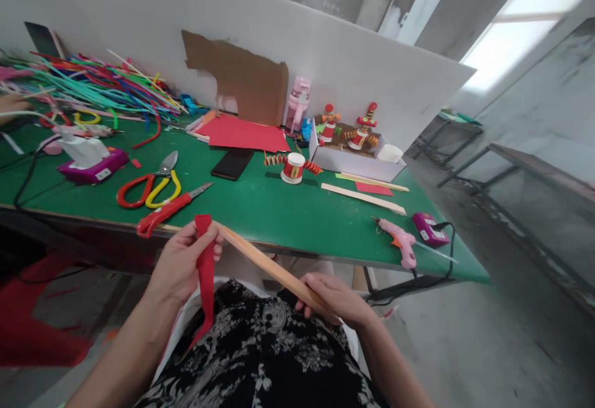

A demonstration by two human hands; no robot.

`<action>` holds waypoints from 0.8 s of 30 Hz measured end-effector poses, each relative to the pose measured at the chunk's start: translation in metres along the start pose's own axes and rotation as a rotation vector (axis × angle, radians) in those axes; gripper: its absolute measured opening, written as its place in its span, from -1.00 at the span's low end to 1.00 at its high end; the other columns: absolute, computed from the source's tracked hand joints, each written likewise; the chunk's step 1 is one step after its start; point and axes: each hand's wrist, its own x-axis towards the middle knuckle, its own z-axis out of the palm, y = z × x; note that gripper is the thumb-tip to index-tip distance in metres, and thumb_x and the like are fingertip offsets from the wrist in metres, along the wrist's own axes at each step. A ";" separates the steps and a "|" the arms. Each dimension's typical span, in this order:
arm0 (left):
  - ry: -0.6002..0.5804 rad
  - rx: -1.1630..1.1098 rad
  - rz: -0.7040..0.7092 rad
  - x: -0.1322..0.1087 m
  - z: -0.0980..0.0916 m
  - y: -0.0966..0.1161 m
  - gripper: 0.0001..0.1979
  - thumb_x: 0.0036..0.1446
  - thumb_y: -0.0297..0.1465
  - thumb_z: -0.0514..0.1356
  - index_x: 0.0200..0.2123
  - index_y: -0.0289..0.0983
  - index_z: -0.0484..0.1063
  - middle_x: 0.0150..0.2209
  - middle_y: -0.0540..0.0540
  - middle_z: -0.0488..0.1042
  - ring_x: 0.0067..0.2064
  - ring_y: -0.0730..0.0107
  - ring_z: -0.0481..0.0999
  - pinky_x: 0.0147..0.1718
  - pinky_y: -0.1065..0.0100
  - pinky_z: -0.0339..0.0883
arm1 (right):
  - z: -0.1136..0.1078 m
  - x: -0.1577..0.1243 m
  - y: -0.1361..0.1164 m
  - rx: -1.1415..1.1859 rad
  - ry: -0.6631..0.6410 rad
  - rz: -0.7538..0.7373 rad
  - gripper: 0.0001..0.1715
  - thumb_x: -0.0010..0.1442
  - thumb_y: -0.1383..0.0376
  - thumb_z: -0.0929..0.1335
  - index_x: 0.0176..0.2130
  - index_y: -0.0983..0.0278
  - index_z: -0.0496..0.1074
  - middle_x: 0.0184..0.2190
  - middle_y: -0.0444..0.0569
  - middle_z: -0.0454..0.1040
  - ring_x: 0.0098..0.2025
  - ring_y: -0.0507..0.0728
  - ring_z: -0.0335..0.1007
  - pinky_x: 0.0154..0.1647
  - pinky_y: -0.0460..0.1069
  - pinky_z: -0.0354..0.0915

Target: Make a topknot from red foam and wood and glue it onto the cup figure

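My left hand (181, 262) pinches a red paper strip (206, 278) that hangs down toward my lap. One end of an orange paper strip (264, 262) meets the red one at those same fingers; whether they are joined there I cannot tell. My right hand (330, 296) is closed around the orange strip's other end, so it slants across above my lap. Near my left hand on the table lie a red-handled knife (167, 209) and a pair of scissors (158, 178) with one red and one yellow handle. A paper cup (292, 169) with folded paper arms stands further back.
A pink glue gun (397, 237) lies at the right edge beside a purple box (430, 229). Behind are a phone (232, 164), red paper (246, 132) and a white box (353, 160) with cup figures. Pipe cleaners (116, 88) and another person's hand (13, 107) are left.
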 end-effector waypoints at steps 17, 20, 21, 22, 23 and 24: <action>-0.126 -0.017 0.016 0.000 0.006 0.001 -0.48 -0.14 0.03 0.39 -0.42 -0.28 0.32 -0.57 0.04 0.39 -0.69 0.67 0.15 -0.74 0.55 0.00 | 0.001 0.003 0.000 -0.179 0.282 -0.013 -0.68 -0.01 0.06 0.41 -0.50 0.26 0.40 -0.56 -0.16 0.32 -0.45 0.04 0.20 -0.40 -0.08 0.12; -0.125 0.065 -0.010 -0.002 0.009 0.008 -0.49 -0.16 -0.03 0.41 -0.31 -0.27 0.36 -0.64 0.12 0.32 -0.72 0.65 0.13 -0.76 0.56 -0.08 | 0.001 0.003 0.002 -0.182 0.271 -0.004 -0.65 -0.02 0.03 0.42 -0.49 0.27 0.39 -0.55 -0.15 0.32 -0.45 0.03 0.18 -0.42 -0.08 0.11; -0.125 0.082 -0.024 -0.002 0.010 0.010 -0.52 -0.15 -0.05 0.41 -0.33 -0.26 0.36 -0.67 0.15 0.27 -0.72 0.65 0.11 -0.77 0.57 -0.10 | 0.001 0.003 0.002 -0.183 0.262 -0.003 -0.63 -0.02 0.02 0.42 -0.48 0.27 0.39 -0.54 -0.15 0.31 -0.45 0.03 0.17 -0.42 -0.08 0.09; -0.126 0.091 -0.033 -0.003 0.010 0.011 -0.55 -0.14 -0.07 0.41 -0.38 -0.26 0.34 -0.70 0.17 0.22 -0.73 0.65 0.10 -0.77 0.57 -0.12 | 0.000 0.003 0.003 -0.183 0.250 -0.002 -0.60 -0.02 -0.01 0.42 -0.49 0.27 0.38 -0.55 -0.16 0.30 -0.45 0.03 0.15 -0.43 -0.09 0.07; -0.132 0.096 -0.040 -0.003 0.010 0.011 -0.57 -0.14 -0.09 0.41 -0.44 -0.26 0.32 -0.70 0.17 0.20 -0.73 0.66 0.09 -0.77 0.57 -0.12 | 0.000 0.002 0.004 -0.183 0.235 -0.002 -0.57 -0.01 -0.04 0.42 -0.49 0.27 0.36 -0.55 -0.16 0.28 -0.46 0.02 0.13 -0.45 -0.09 0.05; -0.139 0.098 -0.045 -0.003 0.010 0.011 -0.58 -0.14 -0.11 0.40 -0.49 -0.27 0.30 -0.71 0.16 0.20 -0.73 0.67 0.08 -0.77 0.57 -0.12 | 0.000 0.002 0.005 -0.183 0.218 -0.003 -0.53 -0.01 -0.08 0.41 -0.50 0.26 0.35 -0.55 -0.16 0.26 -0.46 0.02 0.11 -0.46 -0.09 0.03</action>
